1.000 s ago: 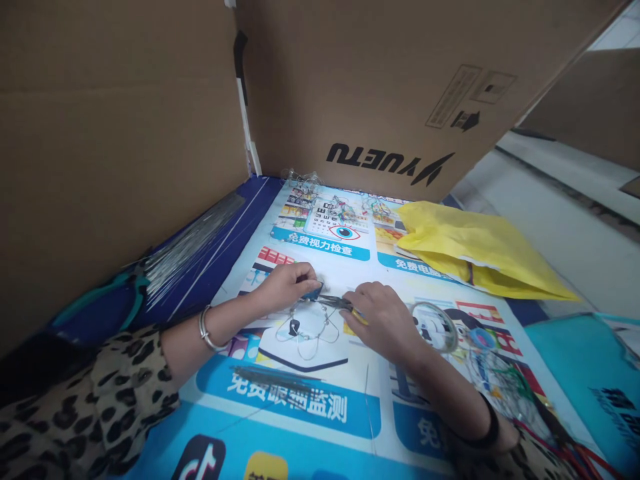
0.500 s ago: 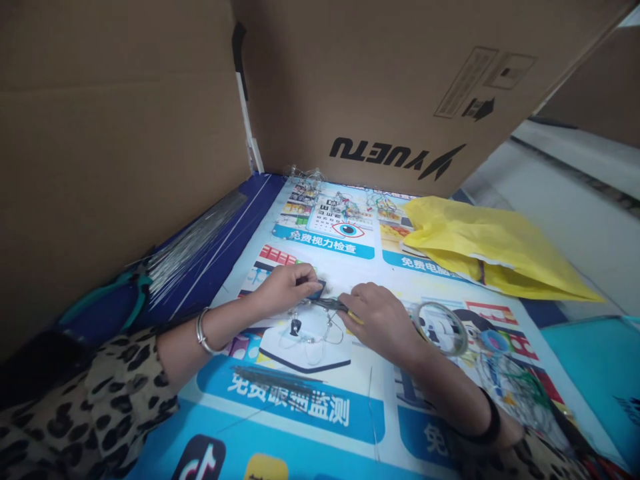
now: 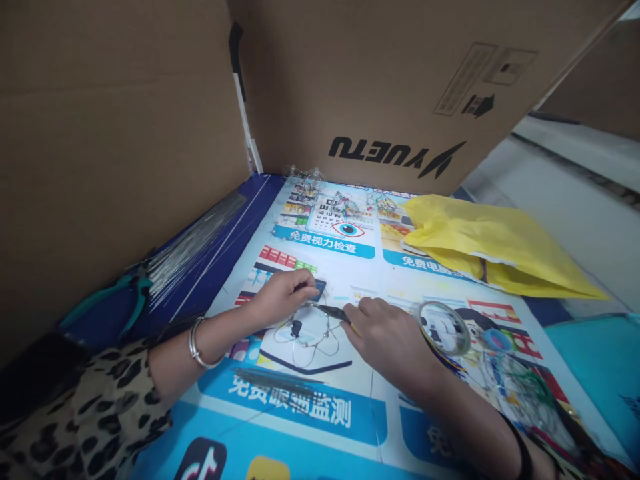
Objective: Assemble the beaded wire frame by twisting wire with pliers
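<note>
Between my hands, just above the printed sheet (image 3: 370,367), is a looped thin wire piece (image 3: 306,345) with small beads along it. My left hand (image 3: 286,295) pinches its upper left part between thumb and fingers. My right hand (image 3: 383,330) is wrapped round a pair of pliers (image 3: 333,312) with dark jaws and a bit of yellow handle showing. The jaw tips point left and meet the wire close to my left fingertips. Whether they grip it tightly is too small to tell. A bundle of dark cut wires (image 3: 280,380) lies nearer me on the sheet.
Cardboard walls (image 3: 380,80) stand behind and at left. Silvery straight wires (image 3: 195,240) and teal-handled pliers (image 3: 135,300) lie left. At right are a yellow bag (image 3: 490,233), a roll of clear tape (image 3: 465,333), tangled coloured wires (image 3: 525,387) and a turquoise item (image 3: 595,360).
My right hand and the pliers have shifted slightly right and down, and the jaws have turned. My left hand has moved a little left and down, still pinching the wire.
</note>
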`<control>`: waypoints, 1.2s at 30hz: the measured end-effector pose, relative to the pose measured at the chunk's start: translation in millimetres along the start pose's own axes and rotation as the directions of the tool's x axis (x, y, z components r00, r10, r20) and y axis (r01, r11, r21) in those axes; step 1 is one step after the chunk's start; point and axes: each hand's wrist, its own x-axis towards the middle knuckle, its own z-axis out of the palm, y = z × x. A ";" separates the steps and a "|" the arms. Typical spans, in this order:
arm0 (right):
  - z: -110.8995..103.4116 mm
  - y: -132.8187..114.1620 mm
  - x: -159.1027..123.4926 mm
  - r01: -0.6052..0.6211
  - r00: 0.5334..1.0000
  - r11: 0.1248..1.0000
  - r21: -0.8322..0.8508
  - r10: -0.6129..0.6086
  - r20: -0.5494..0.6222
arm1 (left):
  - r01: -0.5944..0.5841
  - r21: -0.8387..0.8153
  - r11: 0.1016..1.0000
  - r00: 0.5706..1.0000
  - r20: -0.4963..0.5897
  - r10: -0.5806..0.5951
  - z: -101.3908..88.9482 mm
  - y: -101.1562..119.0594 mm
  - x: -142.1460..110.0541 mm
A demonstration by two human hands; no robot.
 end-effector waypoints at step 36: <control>10.3 9.7 5.4 0.029 0.997 0.996 0.083 -0.023 -0.078 | 0.036 -0.114 0.993 0.999 -0.011 -0.038 0.6 -0.6 1.4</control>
